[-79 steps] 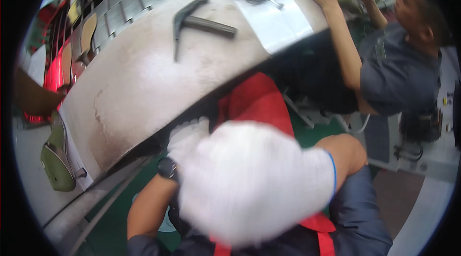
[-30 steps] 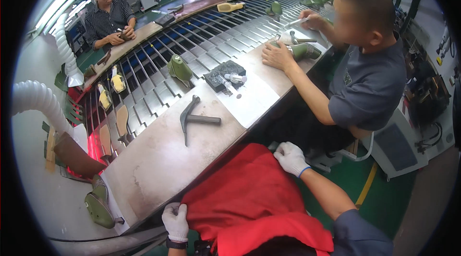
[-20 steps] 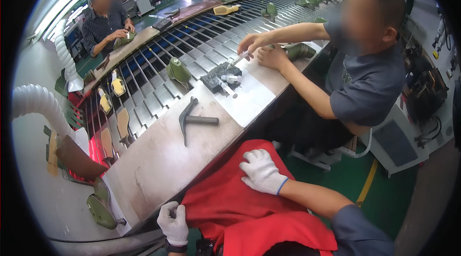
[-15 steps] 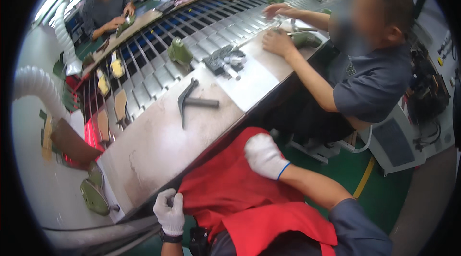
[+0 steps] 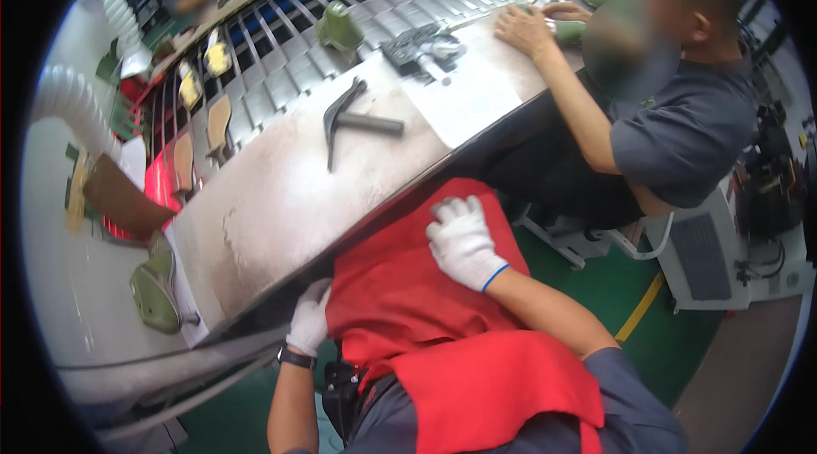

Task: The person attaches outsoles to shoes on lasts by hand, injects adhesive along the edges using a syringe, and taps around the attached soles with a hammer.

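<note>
- Below the worktop's near edge (image 5: 281, 224), two white-gloved hands rest on one red apron (image 5: 400, 309) spread over the wearer's lap.
- Left hand (image 5: 308, 318): fingers curled together, pinching the apron's left edge just under the worktop's lip; a dark wristwatch (image 5: 295, 358) sits behind the glove. How much cloth is in the pinch is hidden.
- Right hand (image 5: 464, 241): fingers close together and pressed flat on the apron's upper part, clamped on nothing.
- Up and left of the left hand: one green shoe last (image 5: 155, 291) lying at the worktop's end, and beyond it three or four pale insoles (image 5: 219, 120) on the slatted conveyor; the far ones are too small to count surely.
- Straight ahead of the right hand, well apart: one hammer-like tool (image 5: 345, 118) lying on the worktop, its handle crossing a second dark bar.
- Farther ahead: one more green last (image 5: 339, 27) standing on the slats, and a dark cluster of small tools (image 5: 419, 47), hard to make out.
- Right of the right hand: one seated co-worker in a grey shirt (image 5: 681, 139), both hands on the worktop's far end, one hand partly hidden.
- Top left, cut off by the rim: another person's hands.
</note>
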